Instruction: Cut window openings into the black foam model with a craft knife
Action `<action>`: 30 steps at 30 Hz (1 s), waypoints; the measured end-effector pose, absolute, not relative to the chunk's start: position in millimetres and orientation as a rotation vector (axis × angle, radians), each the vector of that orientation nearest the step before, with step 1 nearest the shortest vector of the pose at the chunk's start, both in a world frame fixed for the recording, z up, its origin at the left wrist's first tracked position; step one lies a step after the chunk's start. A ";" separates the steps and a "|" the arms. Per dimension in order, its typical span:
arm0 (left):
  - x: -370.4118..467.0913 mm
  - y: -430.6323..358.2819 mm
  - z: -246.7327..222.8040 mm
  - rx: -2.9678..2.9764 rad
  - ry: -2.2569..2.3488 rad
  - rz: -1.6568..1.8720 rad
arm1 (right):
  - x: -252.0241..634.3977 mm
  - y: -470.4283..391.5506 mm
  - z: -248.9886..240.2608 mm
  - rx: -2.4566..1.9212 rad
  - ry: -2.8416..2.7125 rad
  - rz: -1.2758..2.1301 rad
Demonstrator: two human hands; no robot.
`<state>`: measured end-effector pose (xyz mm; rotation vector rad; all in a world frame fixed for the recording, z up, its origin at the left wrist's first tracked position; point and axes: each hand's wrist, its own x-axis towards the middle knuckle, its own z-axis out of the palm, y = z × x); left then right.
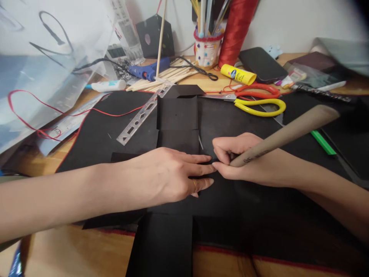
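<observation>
Black card [177, 115], creased into square panels, stretches from the middle of the black mat [248, 215] toward the near edge. My left hand [175, 175] lies flat across it, fingers extended and slightly spread, a ring on one of them. Just beyond those fingertips, my right hand [245, 157] is closed around a thick grey-brown pen-shaped tool [288, 134] with small dark lettering. The tool slants up to the right, and its working tip is hidden by my fingers. A clear stencil ruler [141, 117] lies left of the card.
Scissors [259, 100] with red and yellow handles lie beyond my right hand, near a yellow glue stick [238, 74]. Behind are a blue glue gun [148, 70], wooden sticks [184, 73], a pencil cup [208, 48] and a red ribbon roll [238, 30]. Plastic sheeting [57, 92] stands at left.
</observation>
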<state>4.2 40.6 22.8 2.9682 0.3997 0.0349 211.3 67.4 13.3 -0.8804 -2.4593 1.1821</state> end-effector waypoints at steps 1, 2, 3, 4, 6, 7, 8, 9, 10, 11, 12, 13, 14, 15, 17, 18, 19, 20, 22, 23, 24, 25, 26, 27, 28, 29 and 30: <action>4.1 40.4 22.3 2.975 0.412 0.054 | 210.9 68.2 13.3 -0.874 -2.469 1.178; 3.9 40.3 21.8 2.982 0.418 0.076 | 210.6 68.7 13.2 -0.868 -2.476 1.176; 3.8 40.3 21.4 2.991 0.419 0.097 | 210.3 69.1 13.0 -0.860 -2.481 1.176; 3.7 40.3 21.1 2.996 0.415 0.109 | 210.0 69.3 12.8 -0.851 -2.487 1.176; 3.8 40.4 21.2 3.001 0.405 0.108 | 209.6 69.0 12.6 -0.837 -2.500 1.171; 3.9 40.3 21.4 3.002 0.400 0.097 | 209.5 68.6 12.5 -0.833 -2.506 1.165; 4.0 40.1 21.6 3.001 0.401 0.087 | 209.5 68.2 12.4 -0.835 -2.511 1.156; 4.1 39.8 21.6 3.000 0.408 0.081 | 209.5 67.8 12.2 -0.838 -2.517 1.146; 4.0 39.4 21.4 3.000 0.413 0.082 | 209.5 67.4 12.1 -0.843 -2.521 1.133; 3.9 39.0 21.0 3.004 0.419 0.084 | 209.4 67.0 12.0 -0.854 -2.521 1.116; 3.7 38.5 20.6 3.008 0.422 0.086 | 209.4 66.6 11.9 -0.871 -2.519 1.096; 3.3 38.1 20.1 3.015 0.419 0.092 | 209.2 66.1 11.8 -0.894 -2.516 1.073; 3.0 37.7 19.7 3.022 0.414 0.098 | 209.1 65.6 11.8 -0.919 -2.511 1.048; 2.6 37.4 19.4 3.030 0.409 0.096 | 208.8 65.0 11.9 -0.944 -2.505 1.025; 2.2 37.1 19.4 3.043 0.414 0.088 | 208.0 63.3 12.1 -0.994 -2.491 0.992; 2.2 37.0 19.6 3.048 0.421 0.077 | 207.5 62.2 12.2 -1.014 -2.486 0.985; 2.2 37.0 20.0 3.053 0.428 0.058 | 206.8 60.9 12.2 -1.038 -2.478 0.980; 2.4 37.0 20.4 3.055 0.433 0.040 | 206.0 59.5 12.3 -1.066 -2.467 0.971; 2.9 37.1 20.9 3.052 0.432 0.015 | 204.2 56.4 12.4 -1.135 -2.437 0.924; 3.1 37.0 20.9 3.048 0.434 0.009 | 203.2 54.8 12.7 -1.174 -2.419 0.891; 3.3 36.8 20.9 3.043 0.438 0.008 | 202.3 53.4 13.1 -1.212 -2.403 0.861; 3.4 36.2 20.7 3.039 0.445 0.006 | 201.5 52.0 13.8 -1.246 -2.390 0.841; 3.3 35.3 20.4 3.037 0.449 0.008 | 200.8 50.9 14.7 -1.271 -2.379 0.835; 3.2 33.9 20.1 3.037 0.452 0.010 | 200.4 49.8 15.6 -1.292 -2.371 0.843; 3.1 32.0 19.7 3.039 0.455 0.013 | 200.1 48.7 16.6 -1.309 -2.360 0.856; 2.9 29.7 19.1 3.043 0.459 0.017 | 200.1 47.7 17.5 -1.329 -2.345 0.867; 2.8 27.2 18.5 3.049 0.469 0.025 | 200.2 46.5 18.2 -1.353 -2.323 0.879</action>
